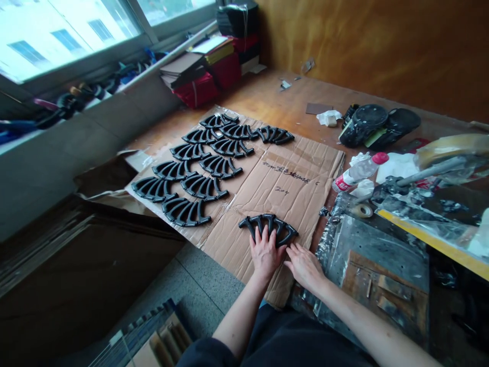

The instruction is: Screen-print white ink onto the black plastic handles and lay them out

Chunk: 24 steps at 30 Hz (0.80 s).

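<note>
Left of centre: rows of black fan-shaped pieces (220,166) on cardboard (248,193). Lower centre: lone fan piece (269,220), left hand's (265,255) fingers spread over it, probably steadying; grip can't be told. Right hand (304,264) beside, hold unclear. Shifting it calls for firmer grasp.

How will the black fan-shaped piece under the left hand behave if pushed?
The fan-shaped piece looks fairly stiff: its visible ribs keep a spread shape. Lying broadside on the cardboard, it should slide rather than roll. Its sheen suggests it may be slippery.
</note>
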{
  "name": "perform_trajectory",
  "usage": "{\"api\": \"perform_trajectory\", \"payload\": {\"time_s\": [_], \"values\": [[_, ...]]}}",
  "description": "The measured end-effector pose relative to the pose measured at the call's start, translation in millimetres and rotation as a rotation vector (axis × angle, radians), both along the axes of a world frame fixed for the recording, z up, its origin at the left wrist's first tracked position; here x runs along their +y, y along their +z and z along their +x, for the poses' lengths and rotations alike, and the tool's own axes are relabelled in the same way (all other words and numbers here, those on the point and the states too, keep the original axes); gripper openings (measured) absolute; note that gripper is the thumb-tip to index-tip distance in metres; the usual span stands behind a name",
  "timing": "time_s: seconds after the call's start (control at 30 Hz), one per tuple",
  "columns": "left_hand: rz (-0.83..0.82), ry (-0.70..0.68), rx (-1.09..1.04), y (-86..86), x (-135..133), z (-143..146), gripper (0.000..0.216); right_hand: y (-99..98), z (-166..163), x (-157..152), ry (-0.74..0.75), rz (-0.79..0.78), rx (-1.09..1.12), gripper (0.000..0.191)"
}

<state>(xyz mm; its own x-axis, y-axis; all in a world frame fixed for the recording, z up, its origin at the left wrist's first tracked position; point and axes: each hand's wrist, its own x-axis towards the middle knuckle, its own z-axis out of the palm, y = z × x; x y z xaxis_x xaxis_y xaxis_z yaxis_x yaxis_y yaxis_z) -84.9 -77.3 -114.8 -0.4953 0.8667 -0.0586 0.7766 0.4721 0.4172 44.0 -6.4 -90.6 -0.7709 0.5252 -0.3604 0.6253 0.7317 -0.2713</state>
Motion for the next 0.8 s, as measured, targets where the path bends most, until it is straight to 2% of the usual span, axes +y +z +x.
{"api": "perform_trajectory", "payload": {"time_s": [0.13, 0.23, 0.3, 0.43, 0.57, 0.67, 0.8], "values": [[-0.015, -0.071, 0.008, -2.1, 5, -18, 0.055, 0.9, -6, 1, 0.015, -0.021, -0.089, 0.044], [0.003, -0.218, 0.014, -1.5, 30, -52, 0.053, -2.6, -10, 4, -0.009, -0.080, -0.136, 0.048], [0.028, -0.316, 0.018, 1.0, 66, -83, 0.056, -6.9, -12, 7, -0.036, -0.136, -0.158, 0.049], [0.050, -0.454, 0.035, 7.5, 167, -145, 0.059, -18.0, -9, 6, -0.071, -0.188, -0.156, 0.050], [0.034, -0.435, 0.091, 8.5, 256, -189, 0.061, -31.7, -7, 4, -0.093, -0.172, -0.161, 0.048], [0.012, -0.387, 0.110, 5.1, 293, -212, 0.058, -43.5, -6, 4, -0.084, -0.200, -0.174, 0.046], [-0.006, -0.321, 0.121, -2.8, 305, -231, 0.056, -58.3, -4, 3, -0.051, -0.168, -0.169, 0.046]]}}
